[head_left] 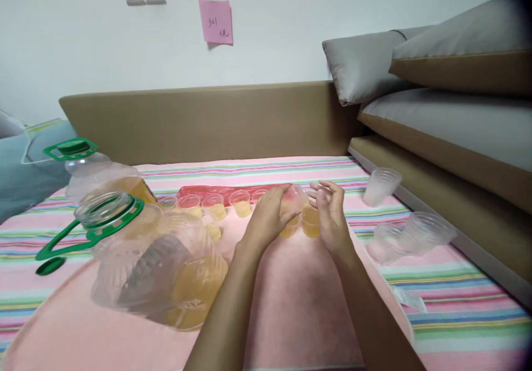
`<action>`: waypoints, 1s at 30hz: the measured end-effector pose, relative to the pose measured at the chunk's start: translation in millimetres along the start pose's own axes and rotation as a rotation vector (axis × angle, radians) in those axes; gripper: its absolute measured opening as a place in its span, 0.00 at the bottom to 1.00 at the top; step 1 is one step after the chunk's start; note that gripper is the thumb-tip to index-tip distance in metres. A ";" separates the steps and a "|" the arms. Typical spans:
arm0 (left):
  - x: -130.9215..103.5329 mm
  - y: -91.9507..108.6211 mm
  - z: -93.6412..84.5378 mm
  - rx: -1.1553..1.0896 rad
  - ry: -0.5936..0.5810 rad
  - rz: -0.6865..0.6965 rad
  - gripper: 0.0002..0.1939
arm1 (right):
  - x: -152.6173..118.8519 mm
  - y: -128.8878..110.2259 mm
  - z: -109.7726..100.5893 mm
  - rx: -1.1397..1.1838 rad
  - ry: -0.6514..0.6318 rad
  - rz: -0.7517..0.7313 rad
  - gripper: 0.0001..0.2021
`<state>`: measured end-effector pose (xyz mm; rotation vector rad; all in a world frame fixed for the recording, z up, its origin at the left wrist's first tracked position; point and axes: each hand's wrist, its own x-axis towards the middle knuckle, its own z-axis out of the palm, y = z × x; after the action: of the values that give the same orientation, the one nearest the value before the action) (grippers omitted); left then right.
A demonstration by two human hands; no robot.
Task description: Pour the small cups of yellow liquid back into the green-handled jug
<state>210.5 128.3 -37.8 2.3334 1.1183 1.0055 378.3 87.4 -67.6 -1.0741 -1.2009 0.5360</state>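
Between my two hands is a clear plastic cup (pixel 296 195), tilted. My left hand (pixel 270 213) has its thumb and fingers closed around the cup's left side. On the other side is my right hand (pixel 330 213), fingers apart and slightly bent, holding nothing. A cup of yellow liquid (pixel 310 224) stands just below, close to my right palm. Another filled cup (pixel 290 230) is partly hidden by my left thumb. Several more cups with yellow liquid (pixel 241 205) stand in a row to the left. Nearby is a large open plastic jug (pixel 195 282), part filled with yellow liquid.
A second jug (pixel 108 183) with a green cap stands behind the open one. A loose green cap (pixel 50 266) lies at far left. Stacked clear cups (pixel 428 232) and another stack (pixel 380 187) lie on the right. Red plastic packaging (pixel 224 191) runs behind the row. Cushions (pixel 457 116) border the right.
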 end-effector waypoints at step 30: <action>6.1 1.2 2.8 -0.034 0.045 0.085 0.30 | -1.3 -2.7 -10.1 -0.052 0.017 -0.057 0.29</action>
<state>215.8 132.3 -36.2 2.3600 1.0179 1.1042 386.7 81.4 -65.7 -1.0834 -1.2326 0.4526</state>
